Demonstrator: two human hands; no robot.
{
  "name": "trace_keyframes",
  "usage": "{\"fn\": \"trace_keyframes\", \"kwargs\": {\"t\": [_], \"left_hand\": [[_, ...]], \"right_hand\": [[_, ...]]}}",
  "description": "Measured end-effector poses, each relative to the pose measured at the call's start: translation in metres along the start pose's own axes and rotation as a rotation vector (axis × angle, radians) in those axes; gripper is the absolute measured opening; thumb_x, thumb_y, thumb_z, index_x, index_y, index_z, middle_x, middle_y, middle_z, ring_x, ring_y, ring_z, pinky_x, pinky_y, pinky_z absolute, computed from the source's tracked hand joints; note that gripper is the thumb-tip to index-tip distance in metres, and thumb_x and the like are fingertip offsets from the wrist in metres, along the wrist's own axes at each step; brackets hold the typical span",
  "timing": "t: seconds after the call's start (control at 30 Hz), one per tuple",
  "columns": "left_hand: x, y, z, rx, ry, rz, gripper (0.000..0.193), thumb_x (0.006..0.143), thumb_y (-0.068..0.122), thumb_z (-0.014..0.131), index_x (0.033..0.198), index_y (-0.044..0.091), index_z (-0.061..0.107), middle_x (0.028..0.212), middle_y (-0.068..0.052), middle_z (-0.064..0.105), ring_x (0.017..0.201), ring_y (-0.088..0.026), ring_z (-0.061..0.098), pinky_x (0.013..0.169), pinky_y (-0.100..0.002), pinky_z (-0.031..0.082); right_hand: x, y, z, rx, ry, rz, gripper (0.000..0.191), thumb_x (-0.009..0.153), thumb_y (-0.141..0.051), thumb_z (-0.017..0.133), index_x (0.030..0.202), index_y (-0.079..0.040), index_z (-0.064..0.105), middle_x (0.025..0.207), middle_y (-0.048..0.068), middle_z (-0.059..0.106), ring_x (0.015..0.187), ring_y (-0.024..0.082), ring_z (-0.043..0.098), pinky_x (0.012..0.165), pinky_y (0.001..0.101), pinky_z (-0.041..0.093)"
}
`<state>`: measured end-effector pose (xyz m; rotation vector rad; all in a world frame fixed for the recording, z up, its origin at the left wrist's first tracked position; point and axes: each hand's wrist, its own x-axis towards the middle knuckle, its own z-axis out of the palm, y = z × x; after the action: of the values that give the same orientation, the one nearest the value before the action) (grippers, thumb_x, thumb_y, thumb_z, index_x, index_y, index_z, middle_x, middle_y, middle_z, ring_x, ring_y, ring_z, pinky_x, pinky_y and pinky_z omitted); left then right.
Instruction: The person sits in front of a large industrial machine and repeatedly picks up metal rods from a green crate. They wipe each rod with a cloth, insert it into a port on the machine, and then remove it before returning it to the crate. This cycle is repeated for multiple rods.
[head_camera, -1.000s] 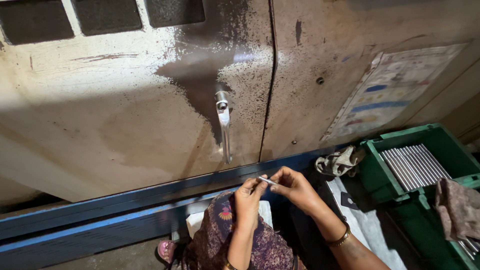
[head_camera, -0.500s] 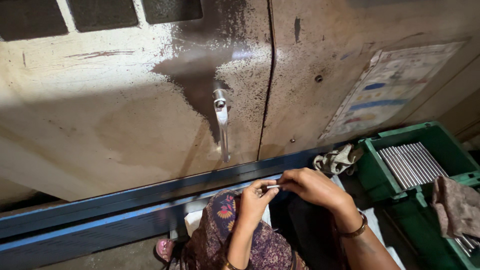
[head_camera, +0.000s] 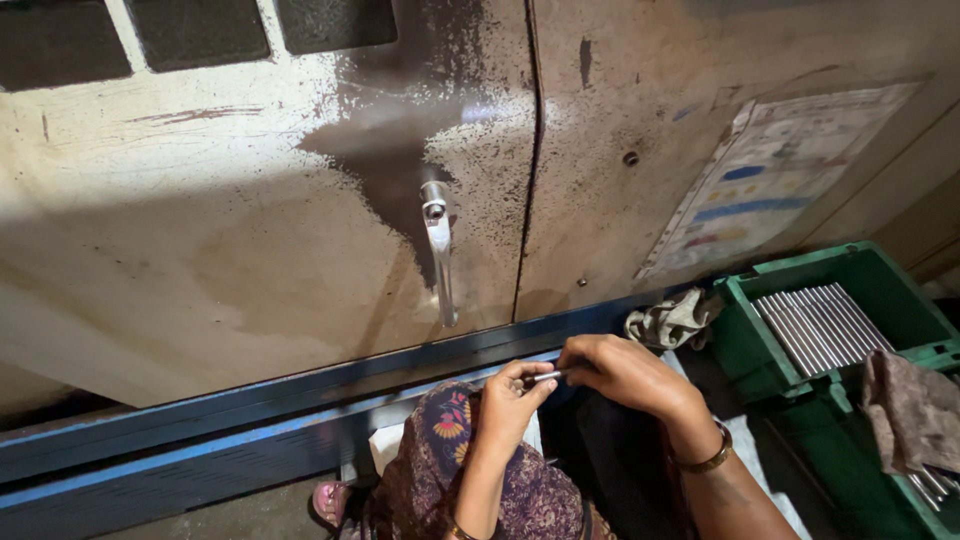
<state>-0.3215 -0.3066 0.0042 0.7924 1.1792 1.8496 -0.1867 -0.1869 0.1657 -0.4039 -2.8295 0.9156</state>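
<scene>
The left hand (head_camera: 512, 395) and the right hand (head_camera: 622, 370) meet at the centre of the lower frame, directly above the person's lap. Between them lies a small metal pin (head_camera: 546, 376), thin, silver and roughly horizontal. The left thumb and forefinger are pressed together on the pin's left end, pinching it; the remaining left fingers are curled inward. The right hand covers the pin's right end with its fingers bunched together and bent downward; the exact contact of the right fingertips with the pin is hidden by the back of the hand. A metal bangle (head_camera: 706, 460) sits on the right wrist. Below the hands is a patterned garment (head_camera: 470, 470) in purple with floral print. Behind the hands runs a blue steel rail (head_camera: 250, 420) along the base of a stained beige machine door (head_camera: 250, 230), which carries a vertical silver door handle (head_camera: 440, 250). To the right of the hands, a crumpled rag (head_camera: 672, 318) lies just beside a green plastic crate (head_camera: 745, 345) that holds a row of metal rods (head_camera: 815, 325) laid side by side. A second cloth (head_camera: 910, 405) hangs over the crate's near right edge.
</scene>
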Motion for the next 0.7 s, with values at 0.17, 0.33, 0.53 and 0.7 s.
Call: {"fn": "trace_keyframes", "kwargs": {"t": [0.17,0.33,0.53,0.7], "left_hand": [[0.001,-0.003,-0.001,0.033,0.01,-0.006,0.023,0.086,-0.002,0.078,0.109,-0.002,0.073,0.096,-0.003,0.075,0.085,-0.007,0.068,0.076,-0.021,0.054],[0.002,-0.005,-0.002,0.095,0.036,-0.025,0.023,0.087,0.0,0.078,0.11,-0.002,0.074,0.092,-0.002,0.073,0.079,-0.006,0.064,0.071,-0.02,0.052],[0.006,-0.012,-0.002,0.09,0.044,-0.035,0.022,0.088,0.0,0.075,0.11,0.0,0.073,0.089,0.0,0.072,0.077,-0.005,0.063,0.07,-0.02,0.052],[0.01,-0.016,0.002,0.117,0.085,-0.007,0.02,0.089,0.0,0.074,0.109,0.001,0.071,0.087,0.0,0.07,0.076,-0.006,0.063,0.069,-0.02,0.051]], "right_hand": [[0.0,0.0,0.002,-0.05,0.055,-0.065,0.018,0.076,-0.009,0.075,0.092,-0.005,0.066,0.091,0.012,0.071,0.091,0.034,0.069,0.075,0.0431,0.054],[-0.002,-0.002,0.001,-0.061,0.038,-0.013,0.018,0.078,-0.011,0.075,0.093,-0.006,0.066,0.091,0.012,0.071,0.09,0.035,0.069,0.074,0.0438,0.054],[-0.007,-0.005,-0.015,-0.036,0.026,0.045,0.016,0.086,-0.014,0.072,0.101,-0.007,0.07,0.094,0.01,0.076,0.089,0.031,0.073,0.074,0.0403,0.056],[-0.05,0.013,-0.051,0.403,0.24,-0.022,0.017,0.087,-0.006,0.072,0.103,0.001,0.071,0.085,0.014,0.074,0.076,0.025,0.068,0.066,0.0348,0.054]]}}
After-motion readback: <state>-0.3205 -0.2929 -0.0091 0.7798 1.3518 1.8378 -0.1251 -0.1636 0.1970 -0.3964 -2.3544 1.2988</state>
